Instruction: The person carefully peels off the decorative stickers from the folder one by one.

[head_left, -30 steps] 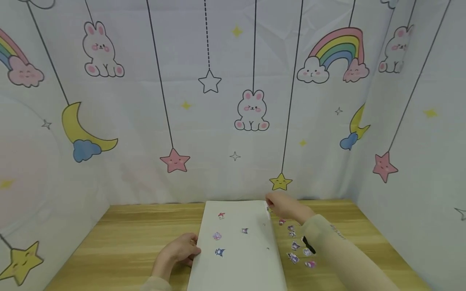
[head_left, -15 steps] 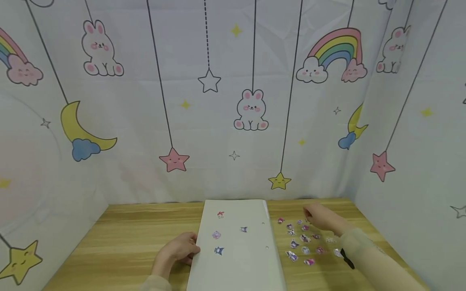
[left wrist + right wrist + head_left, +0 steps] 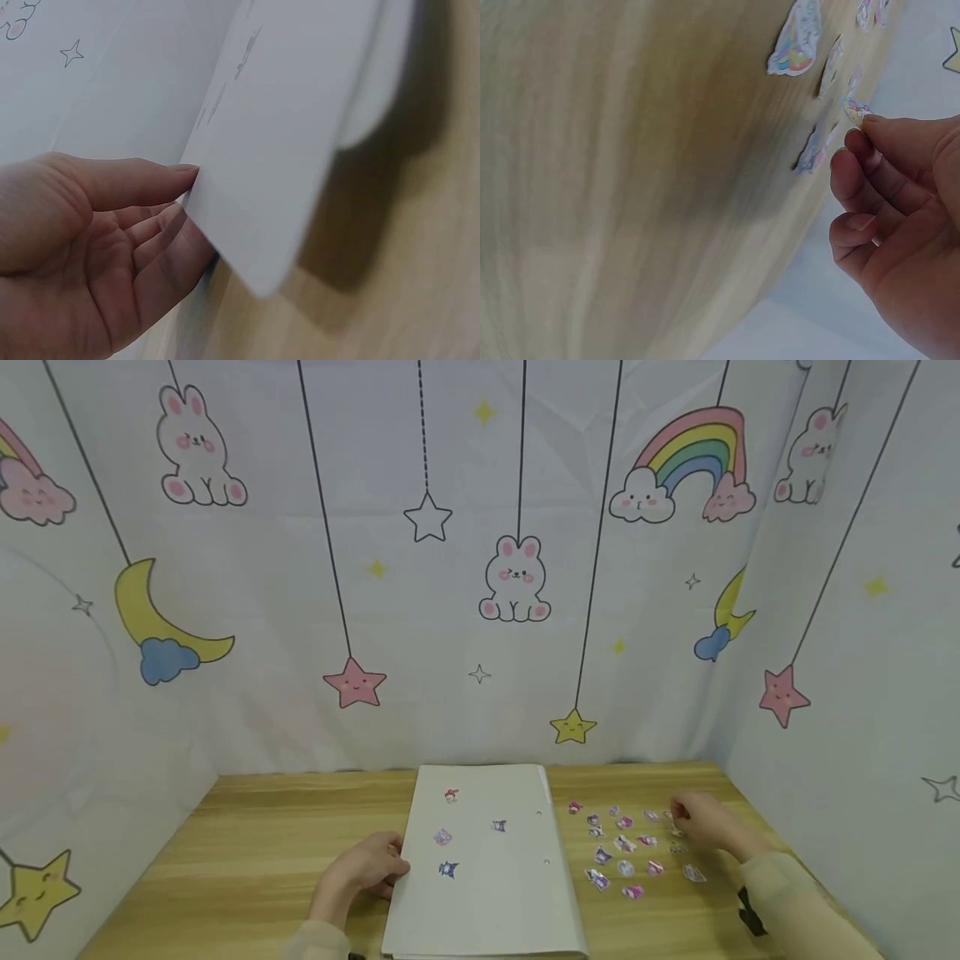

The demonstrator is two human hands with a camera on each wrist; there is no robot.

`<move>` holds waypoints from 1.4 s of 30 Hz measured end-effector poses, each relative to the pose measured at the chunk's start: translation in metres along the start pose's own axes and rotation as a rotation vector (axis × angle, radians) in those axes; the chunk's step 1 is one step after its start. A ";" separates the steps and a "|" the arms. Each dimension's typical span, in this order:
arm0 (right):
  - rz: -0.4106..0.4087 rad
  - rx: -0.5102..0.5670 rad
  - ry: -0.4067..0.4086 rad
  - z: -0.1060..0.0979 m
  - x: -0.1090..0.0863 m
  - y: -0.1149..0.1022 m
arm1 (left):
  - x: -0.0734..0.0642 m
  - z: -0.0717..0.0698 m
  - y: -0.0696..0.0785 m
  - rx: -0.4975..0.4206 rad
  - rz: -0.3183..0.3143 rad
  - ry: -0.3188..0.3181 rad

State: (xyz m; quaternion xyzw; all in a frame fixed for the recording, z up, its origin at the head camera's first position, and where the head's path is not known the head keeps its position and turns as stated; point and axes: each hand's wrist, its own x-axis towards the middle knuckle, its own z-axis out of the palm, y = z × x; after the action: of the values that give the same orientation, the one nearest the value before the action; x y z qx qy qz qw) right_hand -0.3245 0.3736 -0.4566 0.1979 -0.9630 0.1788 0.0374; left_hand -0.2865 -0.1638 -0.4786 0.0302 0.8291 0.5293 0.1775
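Observation:
My left hand (image 3: 367, 864) holds the left edge of a white binder (image 3: 487, 910); in the left wrist view the thumb lies on its cover (image 3: 255, 202) with fingers behind. Several small cartoon stickers are on the cover, among them a blue one (image 3: 447, 869) and a red-and-white one (image 3: 451, 795). On the right side of the table, my right hand (image 3: 708, 821) is over a group of loose stickers. In the right wrist view its thumb and forefinger pinch a small sticker (image 3: 855, 111) with yellow on it, the other fingers curled in.
Loose cut-out stickers (image 3: 625, 843) lie scattered on the wooden table (image 3: 300, 810) right of the binder. A white cloth backdrop (image 3: 420, 610) printed with bunnies, stars and rainbows stands behind the table and along both sides.
My right hand has moved right, from the binder's top right corner to the far side of the loose stickers. The left hand keeps its hold on the binder's edge.

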 end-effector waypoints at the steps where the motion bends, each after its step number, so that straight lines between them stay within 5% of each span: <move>1: 0.025 0.002 -0.004 0.000 0.000 0.001 | 0.000 -0.001 0.001 0.000 0.001 0.000; 11: 0.118 0.088 -0.027 0.005 0.005 0.002 | -0.001 -0.001 0.000 0.009 0.030 -0.016; 32: 0.173 -0.021 -0.058 0.006 0.013 -0.006 | 0.000 -0.002 0.000 0.000 0.023 -0.019; 42: 0.237 -0.005 -0.022 0.008 0.033 -0.023 | 0.000 -0.003 -0.002 0.011 0.048 -0.035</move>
State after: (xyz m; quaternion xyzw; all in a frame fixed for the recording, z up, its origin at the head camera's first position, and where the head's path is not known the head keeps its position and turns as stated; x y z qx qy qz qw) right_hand -0.3463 0.3390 -0.4521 0.0843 -0.9805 0.1773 0.0056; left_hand -0.2868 -0.1669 -0.4790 0.0602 0.8277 0.5284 0.1791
